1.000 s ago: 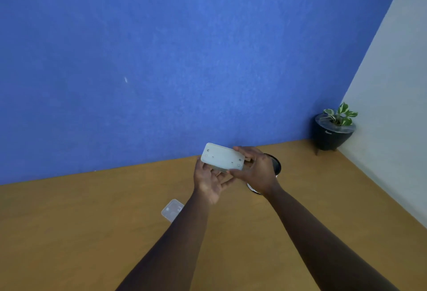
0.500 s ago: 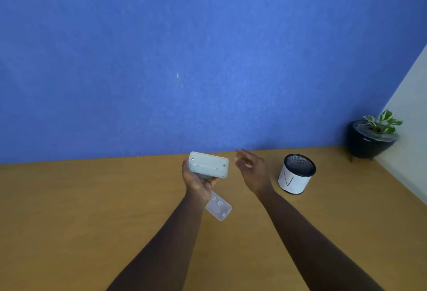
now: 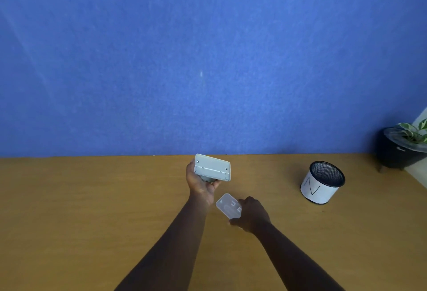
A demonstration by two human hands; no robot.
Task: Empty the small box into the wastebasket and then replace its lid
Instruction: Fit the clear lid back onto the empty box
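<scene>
My left hand [image 3: 200, 183] holds the small pale grey box [image 3: 212, 167] up above the wooden table, its flat underside turned toward me. Its clear plastic lid [image 3: 227, 205] lies on the table just below and to the right of that hand. My right hand [image 3: 250, 214] rests on the lid's right end, fingers curled over its edge. The wastebasket [image 3: 322, 182], a small black mesh cup wrapped in white paper with a drawn N, stands upright at the right. I cannot see inside the box.
A black pot with a green-and-white plant [image 3: 404, 146] stands in the far right corner. The wooden table [image 3: 92, 210] runs back to a blue wall [image 3: 208, 59]. A white wall borders the right edge.
The box left the spot over the wastebasket and stays in my left hand alone. My right hand let go of it and dropped down onto the lid. The view swung left.
</scene>
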